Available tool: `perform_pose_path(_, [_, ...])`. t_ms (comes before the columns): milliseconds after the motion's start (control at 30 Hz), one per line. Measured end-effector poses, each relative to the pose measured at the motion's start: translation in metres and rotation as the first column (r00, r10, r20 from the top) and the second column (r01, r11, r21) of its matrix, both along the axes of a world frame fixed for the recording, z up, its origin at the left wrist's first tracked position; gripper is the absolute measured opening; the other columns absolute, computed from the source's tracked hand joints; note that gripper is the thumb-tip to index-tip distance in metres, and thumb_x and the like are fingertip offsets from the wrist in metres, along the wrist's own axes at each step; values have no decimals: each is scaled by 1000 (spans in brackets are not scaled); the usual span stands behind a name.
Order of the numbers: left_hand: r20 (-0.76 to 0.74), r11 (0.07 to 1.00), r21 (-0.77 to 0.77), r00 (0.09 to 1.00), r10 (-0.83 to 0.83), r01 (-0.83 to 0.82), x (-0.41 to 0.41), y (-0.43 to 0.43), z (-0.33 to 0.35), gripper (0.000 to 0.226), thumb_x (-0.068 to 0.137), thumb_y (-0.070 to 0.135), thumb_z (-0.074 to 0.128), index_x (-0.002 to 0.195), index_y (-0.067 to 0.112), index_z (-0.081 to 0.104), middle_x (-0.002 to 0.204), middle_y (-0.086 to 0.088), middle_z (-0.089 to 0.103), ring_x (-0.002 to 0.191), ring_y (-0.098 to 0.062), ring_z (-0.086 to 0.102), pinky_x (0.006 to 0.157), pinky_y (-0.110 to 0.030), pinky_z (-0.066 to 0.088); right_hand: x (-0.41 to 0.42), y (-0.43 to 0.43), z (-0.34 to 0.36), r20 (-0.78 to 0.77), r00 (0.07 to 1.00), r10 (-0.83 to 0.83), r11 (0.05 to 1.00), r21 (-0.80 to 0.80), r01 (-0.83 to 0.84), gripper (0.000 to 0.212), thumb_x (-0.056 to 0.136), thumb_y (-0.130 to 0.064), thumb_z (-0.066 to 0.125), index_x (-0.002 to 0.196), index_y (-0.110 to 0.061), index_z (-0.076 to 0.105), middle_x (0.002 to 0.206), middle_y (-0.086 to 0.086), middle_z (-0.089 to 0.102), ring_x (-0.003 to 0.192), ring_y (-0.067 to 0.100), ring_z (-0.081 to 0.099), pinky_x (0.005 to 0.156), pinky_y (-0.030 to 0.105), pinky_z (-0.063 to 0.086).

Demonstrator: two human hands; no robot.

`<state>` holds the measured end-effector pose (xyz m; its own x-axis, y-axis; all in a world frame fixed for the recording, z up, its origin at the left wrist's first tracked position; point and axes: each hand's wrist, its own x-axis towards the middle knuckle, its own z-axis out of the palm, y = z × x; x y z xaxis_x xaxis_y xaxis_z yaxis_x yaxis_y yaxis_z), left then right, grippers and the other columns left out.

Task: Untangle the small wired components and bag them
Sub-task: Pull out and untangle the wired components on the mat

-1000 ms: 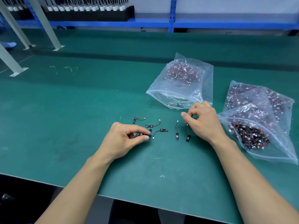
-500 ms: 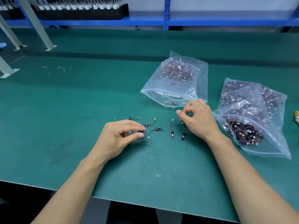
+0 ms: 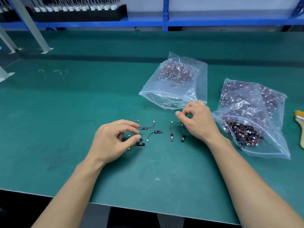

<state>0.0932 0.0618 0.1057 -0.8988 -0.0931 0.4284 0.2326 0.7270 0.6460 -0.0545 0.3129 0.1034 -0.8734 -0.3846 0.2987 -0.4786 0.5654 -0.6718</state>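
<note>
Several small black wired components lie loose on the green mat, among them one [image 3: 158,132] and another [image 3: 171,136]. My left hand [image 3: 113,140] hovers curled over a couple of them [image 3: 141,143]; its thumb tip touches one and a gap shows between thumb and index finger. My right hand [image 3: 197,122] pinches the wire end of a component [image 3: 183,138] whose black body rests on the mat. Behind it lies a clear bag [image 3: 194,76] with its mouth toward me; many components are at its far end and one [image 3: 169,105] is near the mouth.
Two more clear bags [image 3: 269,145] full of tangled components lie overlapping at the right, close to my right wrist. A brush [image 3: 300,124] lies at the right edge. Grey frame legs [image 3: 32,28] stand at the far left, with blue shelving behind.
My left index finger has lifted off the component it was pinching, opening a gap to the thumb. My right hand keeps its pinch in nearly the same spot.
</note>
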Motion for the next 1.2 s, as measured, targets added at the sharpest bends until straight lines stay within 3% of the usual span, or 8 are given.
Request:
perform_pose_path(133, [71,968,-246,997,-36,52,4,1,-1,9,79,42,78,74,35,77,111,29,67,83,-13,51,64,-35,49,-1,-1,-2,-41,999,-19,999,-33,18,28,91,-27,71,65,-24,63,78,-4,61,87,18,46,77,15,33])
perform_pose_path(267, [100,948,-287,989,-112,137,1,12,0,10,83,40,73,83,34,81,122,24,64,89,-17,46,76,-38,48,0,-2,-3,-83,996,-16,998,-68,10,5,91,-23,70,90,-20,74,99,-7,71,94,18,50,88,33,44])
perform_pose_path(367, [88,956,-232,983,-163,180,-4,20,6,14,87,38,70,90,31,81,123,19,64,90,-17,50,79,-30,47,-1,-1,-4,-89,996,-29,998,-64,23,23,90,-22,70,113,-22,73,124,-7,68,95,13,50,92,28,44])
perform_pose_path(500, [23,971,-177,987,-162,163,-28,38,24,14,92,29,68,98,23,78,118,14,68,96,-11,59,86,-19,43,-5,-1,-6,-86,995,-46,998,-40,43,48,90,-18,68,137,-24,60,149,-10,50,95,9,48,89,-2,25])
perform_pose_path(600, [62,965,-212,988,-145,155,-68,57,35,19,96,21,64,112,18,74,118,7,70,103,-13,63,91,-26,47,-5,-1,-7,-83,996,-26,999,-38,23,59,88,-11,64,145,-23,51,159,-9,38,94,13,52,94,13,36])
perform_pose_path(733, [203,895,-437,979,4,88,-128,81,35,35,101,15,48,134,19,61,130,-3,65,119,-25,58,96,-39,46,-6,-2,-10,-78,997,-12,1000,-26,10,66,85,-5,58,147,-23,47,164,-7,28,118,26,55,99,30,43])
perform_pose_path(867, [290,769,-635,945,151,71,-163,95,35,17,95,10,51,105,15,65,105,-10,68,101,-33,60,68,-38,41,-6,-3,-11,-54,999,3,1000,-31,-5,68,81,-7,57,143,-33,48,165,-12,25,92,-9,52,89,30,46])
perform_pose_path(1200, [285,905,-415,932,223,-89,-197,85,29,20,97,17,51,94,10,70,98,-8,71,97,-32,61,75,-35,45,-6,-5,-10,-63,998,4,1000,-23,-5,69,83,-8,58,148,-26,46,168,-12,11,124,22,52,93,35,49])
